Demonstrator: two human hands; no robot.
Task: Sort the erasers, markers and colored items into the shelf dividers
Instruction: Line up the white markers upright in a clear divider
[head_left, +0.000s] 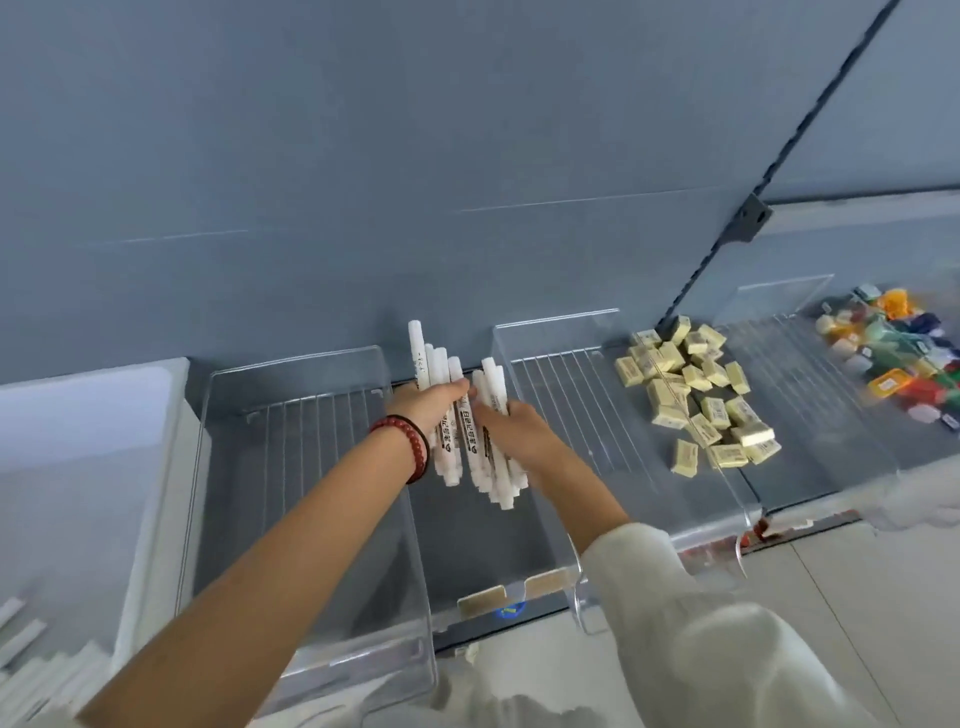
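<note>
Person, two arms in view.
- Left arm: bare along its whole visible length, down to the left hand (434, 402).
- Left wrist: bracelet (402, 436) of round, glossy dark-red beads, with a thin dark band (427, 453) alongside (too blurred to tell what kind).
- Right arm: loose white sleeve (675, 597), softly creased, its edge ending partway along the forearm. The rest of the forearm and the right hand (511, 431) are bare.

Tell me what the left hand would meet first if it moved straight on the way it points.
Probably the blue-grey back panel of the shelf. The white plastic markers that the left hand holds would touch there before the hand itself. Depth is unclear.
</note>
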